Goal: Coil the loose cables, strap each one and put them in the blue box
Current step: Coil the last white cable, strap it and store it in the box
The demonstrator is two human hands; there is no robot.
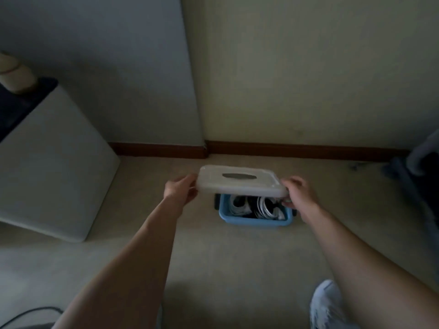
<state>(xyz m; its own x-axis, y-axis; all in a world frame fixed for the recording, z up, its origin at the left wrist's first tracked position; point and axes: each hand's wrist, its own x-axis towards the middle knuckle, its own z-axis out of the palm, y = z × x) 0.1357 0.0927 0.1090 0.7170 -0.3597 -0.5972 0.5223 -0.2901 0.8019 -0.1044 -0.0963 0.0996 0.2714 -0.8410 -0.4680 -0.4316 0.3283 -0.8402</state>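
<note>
In the head camera I look down at a pale floor (213, 257) where it meets the wall, and a dark brown baseboard (297, 149) runs along the foot of that wall. The blue box (255, 222) sits on the floor a little way in front of the baseboard, between the two outstretched arms. I can see coiled cables (261, 206) inside it, some white and some black, packed side by side. Whether each coil is strapped is too blurred for me to tell. A black latch (216, 202) shows on the left end of the box.

A milky white lid (240, 186) with a dark grey oval in the middle of its top is held above the box, roughly level. It hides the far part of the opening and leaves the near part uncovered. The left hand (180, 189) grips the left edge of the lid, fingers curled under the rim. The right hand (300, 195) holds the near right corner, fingers wrapped around the edge.

At the left stands a white cabinet (52, 167) with a dark top. A thin black cord (31, 313) lies on the floor at the bottom left. A knee (325, 302) in light fabric shows at the bottom right, and a heap of bluish cloth (422, 167) lies at the right edge.
</note>
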